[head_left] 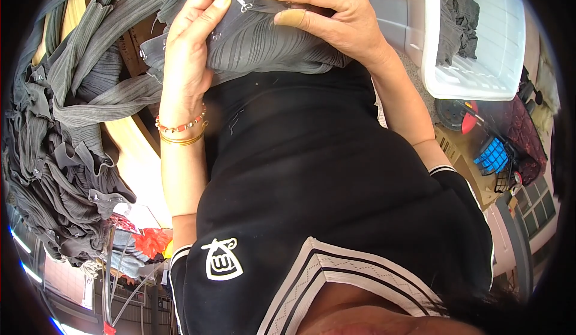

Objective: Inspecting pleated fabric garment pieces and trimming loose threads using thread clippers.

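Across my lap lies a grey ribbed garment (258, 44), with a plain band along its upper edge. Small whitish metal fastenings (244, 5) sit at intervals on this band. My left hand (195, 32) pinches the band between thumb and bent fingers, beside one fastening. From the other side, my right hand (336, 14) grips the cloth, its index finger stretched toward the same fastening and its thumb lower down. A tan strip (292, 17) is wrapped around the right thumb. Whether anything small sits between the right fingers is hidden.
Heaped grey garments (60, 173) hang and lie at the left, some reaching beside my left arm. At the upper right stands a white plastic bin (429, 53) holding grey cloth (459, 23). Beyond my right arm are a blue basket-like item (493, 155) and a dark red quilted cover (525, 137).
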{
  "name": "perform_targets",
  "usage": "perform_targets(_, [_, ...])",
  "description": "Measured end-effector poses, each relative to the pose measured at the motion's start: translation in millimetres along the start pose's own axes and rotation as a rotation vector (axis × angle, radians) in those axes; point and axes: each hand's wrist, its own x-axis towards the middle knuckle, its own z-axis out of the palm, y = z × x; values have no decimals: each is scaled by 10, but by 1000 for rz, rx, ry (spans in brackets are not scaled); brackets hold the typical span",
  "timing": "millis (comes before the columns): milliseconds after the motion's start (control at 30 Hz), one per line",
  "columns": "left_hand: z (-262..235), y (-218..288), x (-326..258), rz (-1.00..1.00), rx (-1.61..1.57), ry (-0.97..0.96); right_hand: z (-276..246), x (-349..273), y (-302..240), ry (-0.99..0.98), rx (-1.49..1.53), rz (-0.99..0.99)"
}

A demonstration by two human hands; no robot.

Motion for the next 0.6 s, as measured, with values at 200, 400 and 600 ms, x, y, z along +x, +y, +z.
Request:
perform_targets(200, [-70, -28, 5, -19, -2, -17, -3, -12, -79, -13, 50, 31])
perform_targets(400, [-56, -30, 10, -26, -8, -18, 5, 53, 213, -15, -64, -418])
perform_targets(600, [-73, -42, 19, -32, -66, -45, 21, 24, 11, 6, 43, 6])
